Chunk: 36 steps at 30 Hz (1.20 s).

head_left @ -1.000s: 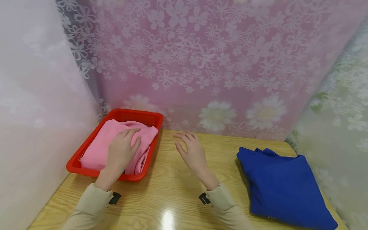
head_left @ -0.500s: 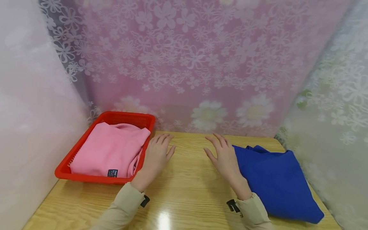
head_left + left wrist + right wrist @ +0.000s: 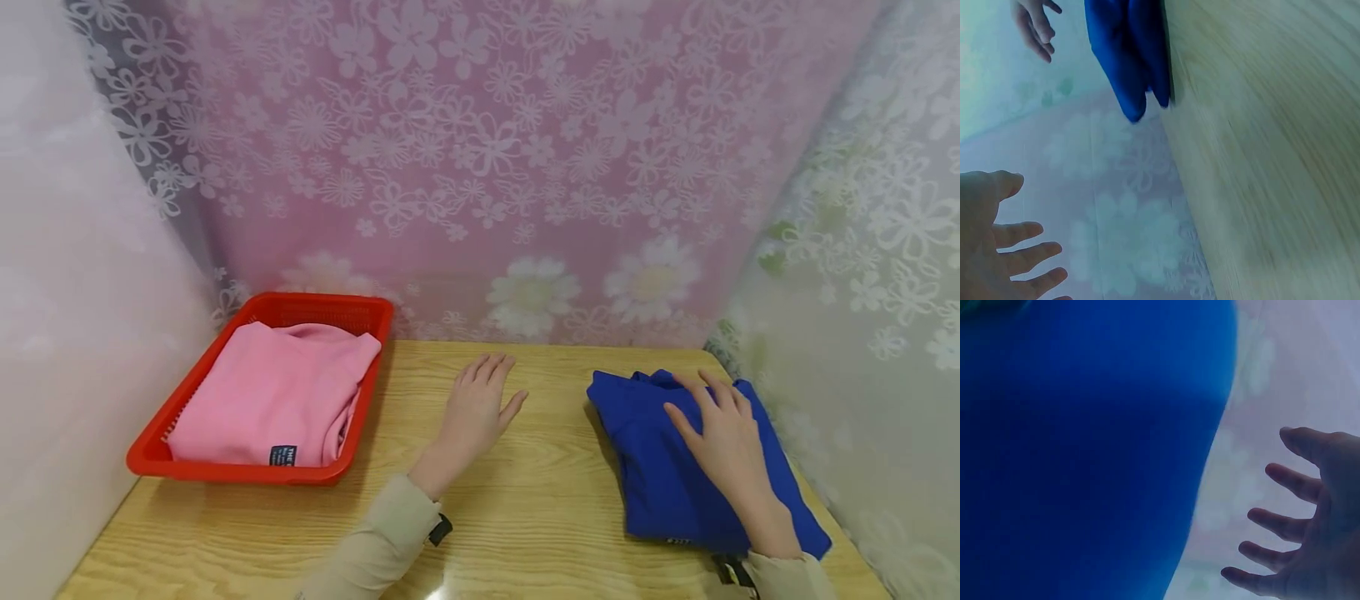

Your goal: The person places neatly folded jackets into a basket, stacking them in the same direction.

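Observation:
A folded blue garment (image 3: 652, 467) lies on the right side of the wooden table. My right hand (image 3: 731, 442) is over it with fingers spread, holding nothing; in the right wrist view the blue cloth (image 3: 1085, 456) fills the left side, apart from the fingertips. My left hand (image 3: 472, 408) is above the middle of the table, fingers loosely extended and nothing in them. In the left wrist view the blue garment's folded edge (image 3: 1122, 56) shows beyond that hand. At the left, a folded pink garment (image 3: 270, 392) with a dark label rests in a red basket (image 3: 232, 472).
The wooden table (image 3: 517, 533) runs back to a pink floral curtain (image 3: 465, 167). Pale sheets hang at both sides, the right one (image 3: 862, 333) close beside the blue garment. The basket stands near the left sheet (image 3: 97, 292).
Both hands have moved to the right: the left from over the pink garment to mid-table, the right from mid-table to over the blue garment. The view has turned slightly right.

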Each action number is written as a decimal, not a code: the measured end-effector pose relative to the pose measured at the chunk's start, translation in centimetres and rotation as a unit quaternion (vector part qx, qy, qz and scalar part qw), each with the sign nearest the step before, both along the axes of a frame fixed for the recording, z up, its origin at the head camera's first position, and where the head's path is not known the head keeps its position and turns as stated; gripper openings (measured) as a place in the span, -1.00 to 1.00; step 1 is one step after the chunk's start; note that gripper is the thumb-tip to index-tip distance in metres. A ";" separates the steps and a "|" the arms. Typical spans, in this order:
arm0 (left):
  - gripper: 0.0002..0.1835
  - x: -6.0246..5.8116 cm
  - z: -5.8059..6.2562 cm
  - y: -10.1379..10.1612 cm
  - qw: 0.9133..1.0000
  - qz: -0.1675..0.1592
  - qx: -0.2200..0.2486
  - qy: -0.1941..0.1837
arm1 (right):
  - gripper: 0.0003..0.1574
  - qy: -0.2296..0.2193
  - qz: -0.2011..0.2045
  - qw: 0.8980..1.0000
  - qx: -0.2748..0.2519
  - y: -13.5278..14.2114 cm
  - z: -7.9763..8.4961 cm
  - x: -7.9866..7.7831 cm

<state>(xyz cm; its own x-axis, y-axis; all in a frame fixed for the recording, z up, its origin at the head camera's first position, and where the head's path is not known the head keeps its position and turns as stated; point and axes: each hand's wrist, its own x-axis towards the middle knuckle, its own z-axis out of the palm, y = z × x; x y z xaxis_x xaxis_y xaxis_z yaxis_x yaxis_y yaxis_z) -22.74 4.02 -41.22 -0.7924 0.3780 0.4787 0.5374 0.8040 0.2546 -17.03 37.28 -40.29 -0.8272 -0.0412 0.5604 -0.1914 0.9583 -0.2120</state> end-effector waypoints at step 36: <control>-0.25 3.3 -4.3 15.0 0.967 -0.181 -0.110 -0.140 | -0.13 -0.290 0.003 0.950 -0.119 13.1 -5.1 3.2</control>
<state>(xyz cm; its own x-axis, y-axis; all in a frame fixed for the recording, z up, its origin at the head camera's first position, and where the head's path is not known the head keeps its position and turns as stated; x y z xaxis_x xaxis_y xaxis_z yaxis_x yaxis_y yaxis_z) -19.48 19.02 -45.54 -0.6764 0.7228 0.1414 0.7283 0.6279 0.2742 -13.86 50.40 -45.39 -0.9997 0.0245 0.0047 0.0189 0.8697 -0.4933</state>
